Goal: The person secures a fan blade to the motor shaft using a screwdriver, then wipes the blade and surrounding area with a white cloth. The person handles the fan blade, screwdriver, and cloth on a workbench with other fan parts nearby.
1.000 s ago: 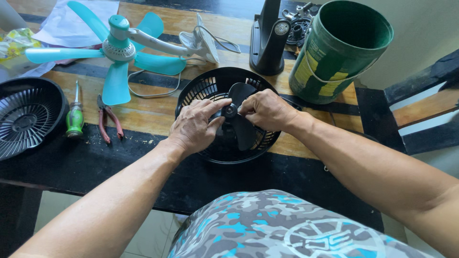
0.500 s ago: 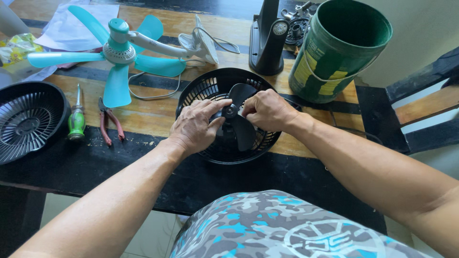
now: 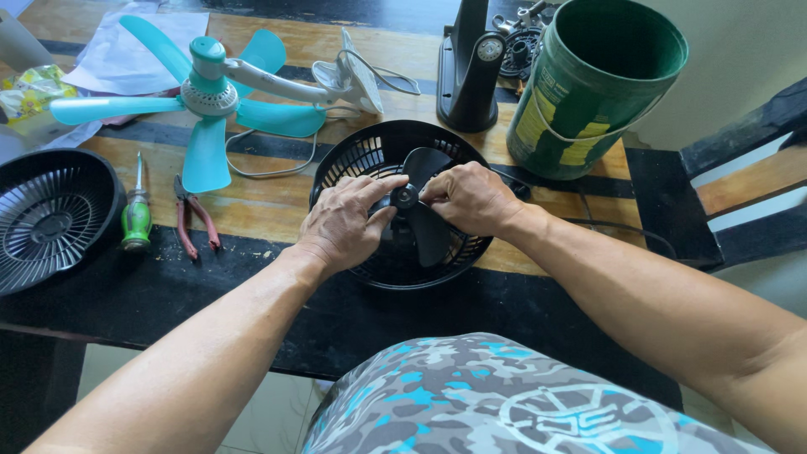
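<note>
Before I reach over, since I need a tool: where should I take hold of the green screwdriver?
Grip the screwdriver by its fat green handle, coming from above. It lies flat, handle toward the table's near edge, thin shaft pointing away, with the pliers close on its right.

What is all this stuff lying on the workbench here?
Fan grille: one, black, centre, under both hands.
Fan blade: one, black, inside that grille.
Teal fan: one, back left.
Second grille: one, black, far left.
Screwdriver: one, green handle, left.
Pliers: one, red handles, beside screwdriver.
Bucket: one, green, back right.
Fan stand: one, black, back centre.
Left hand: on blade hub.
Right hand: pinching hub.
</note>
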